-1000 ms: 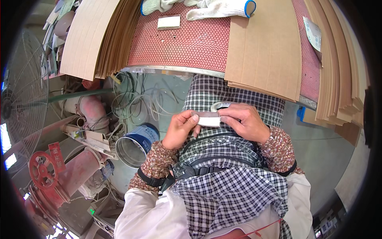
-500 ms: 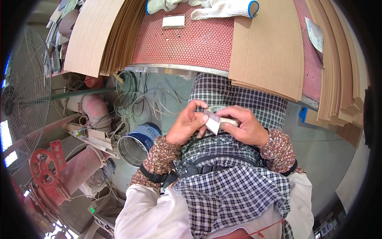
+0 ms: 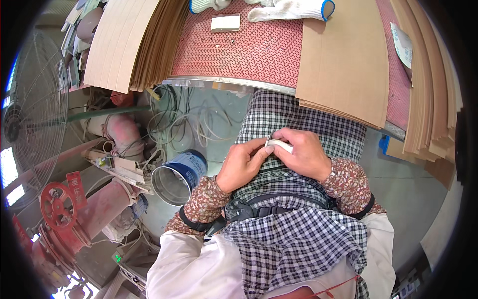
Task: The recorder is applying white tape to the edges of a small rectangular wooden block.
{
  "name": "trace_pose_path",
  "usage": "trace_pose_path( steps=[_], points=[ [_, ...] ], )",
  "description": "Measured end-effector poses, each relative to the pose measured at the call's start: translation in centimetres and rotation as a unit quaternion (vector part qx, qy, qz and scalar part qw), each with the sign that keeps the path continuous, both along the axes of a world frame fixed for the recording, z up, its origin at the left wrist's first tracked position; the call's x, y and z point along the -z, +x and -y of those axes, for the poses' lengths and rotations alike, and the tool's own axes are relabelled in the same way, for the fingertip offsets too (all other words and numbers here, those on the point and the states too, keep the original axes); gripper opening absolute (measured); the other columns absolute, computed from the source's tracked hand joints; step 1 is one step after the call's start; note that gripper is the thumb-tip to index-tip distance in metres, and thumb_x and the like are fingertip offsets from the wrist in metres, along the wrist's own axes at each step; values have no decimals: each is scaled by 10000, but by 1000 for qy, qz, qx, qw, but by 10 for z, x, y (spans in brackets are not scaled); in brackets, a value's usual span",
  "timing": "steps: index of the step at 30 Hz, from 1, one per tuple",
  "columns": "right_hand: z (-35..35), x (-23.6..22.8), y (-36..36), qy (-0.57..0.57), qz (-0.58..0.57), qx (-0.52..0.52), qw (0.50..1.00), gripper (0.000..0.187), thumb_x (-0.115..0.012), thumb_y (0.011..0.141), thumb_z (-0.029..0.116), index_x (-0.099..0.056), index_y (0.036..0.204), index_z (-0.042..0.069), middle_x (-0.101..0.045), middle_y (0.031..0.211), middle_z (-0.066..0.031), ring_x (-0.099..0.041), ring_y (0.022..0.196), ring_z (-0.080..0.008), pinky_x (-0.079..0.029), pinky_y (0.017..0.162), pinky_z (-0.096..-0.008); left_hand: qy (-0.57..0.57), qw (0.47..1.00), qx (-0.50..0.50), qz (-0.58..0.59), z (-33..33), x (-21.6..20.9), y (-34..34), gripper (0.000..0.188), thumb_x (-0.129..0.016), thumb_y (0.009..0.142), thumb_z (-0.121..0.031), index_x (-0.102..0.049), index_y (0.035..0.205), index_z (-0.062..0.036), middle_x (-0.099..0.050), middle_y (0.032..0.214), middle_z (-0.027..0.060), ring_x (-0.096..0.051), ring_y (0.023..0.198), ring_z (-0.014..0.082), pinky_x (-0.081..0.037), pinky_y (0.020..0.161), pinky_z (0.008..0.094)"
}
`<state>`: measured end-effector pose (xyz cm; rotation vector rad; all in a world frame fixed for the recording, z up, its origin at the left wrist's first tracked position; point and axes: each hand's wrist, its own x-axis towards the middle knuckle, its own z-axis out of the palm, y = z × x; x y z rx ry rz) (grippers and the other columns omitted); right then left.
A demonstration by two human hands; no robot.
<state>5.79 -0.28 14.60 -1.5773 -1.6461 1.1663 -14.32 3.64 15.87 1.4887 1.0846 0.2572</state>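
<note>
Above my checked apron [image 3: 298,229], both hands meet at the fingertips. My left hand [image 3: 240,167] is closed, thumb and fingers pinching a small thin grey-white piece [image 3: 269,140] that stands nearly edge-on. A short off-white strip [image 3: 282,145] is gripped in my right hand [image 3: 307,154], its near end against the left thumb. The fingers cover much of both pieces, so their exact kind cannot be made out. On the red perforated tabletop [image 3: 239,55] ahead lies a small white rectangular block [image 3: 225,23], close to white knitted gloves [image 3: 291,11] with blue cuffs.
Stacked brown cardboard sheets [image 3: 343,70] overhang the table edge, with more stacks at the left [image 3: 122,45] and right [image 3: 433,94]. A blue metal bucket [image 3: 179,177] stands on the floor at left, near loose cables, pink pipes [image 3: 122,132], a red handwheel [image 3: 59,205] and a large fan [image 3: 30,104].
My hands have drawn closer together, and the grey-white piece has turned from showing its broad face to nearly edge-on. The left fingers have curled in. The whole view has shifted slightly.
</note>
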Motion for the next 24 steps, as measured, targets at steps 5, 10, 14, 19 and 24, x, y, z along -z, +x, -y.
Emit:
trace_pose_path(
  steps=[5,10,14,19,24],
  points=[
    [2,3,0,29,-27,-17,999,274,-685,914,255,-696,1071,31,-715,819,-165,-692,704,-363,-534,617,-444,115,991,7,-74,1,-3,1,199,-586,1016,-143,-690,1060,21,-654,736,192,-666,660,248,-508,605,340],
    [12,-9,-2,1,-5,0,1000,279,-649,954,267,-684,1113,40,-721,844,-157,-687,671,-349,-527,580,-435,132,987,-53,-73,13,8,-2,212,-562,1032,-132,-677,985,40,-651,677,132,-673,629,163,-502,576,304],
    [15,-16,0,25,55,50,997,251,-635,963,257,-689,1088,47,-721,837,-145,-688,670,-341,-524,560,-427,129,986,-99,-48,12,-5,2,190,-559,1029,-119,-685,995,19,-640,687,156,-660,606,255,-491,564,348],
    [17,-10,3,76,77,78,991,200,-642,956,247,-717,1014,70,-716,811,-118,-685,647,-313,-514,534,-409,114,986,-123,-16,14,1,-3,200,-553,1038,-119,-696,1002,16,-680,714,128,-681,620,201,-507,577,327],
    [15,-12,4,10,92,65,994,216,-673,946,230,-753,1023,45,-743,894,-142,-713,708,-301,-549,608,-367,21,985,-159,57,16,6,-3,270,-499,1074,-136,-684,1094,60,-751,862,114,-730,801,144,-579,714,268]
  ],
)
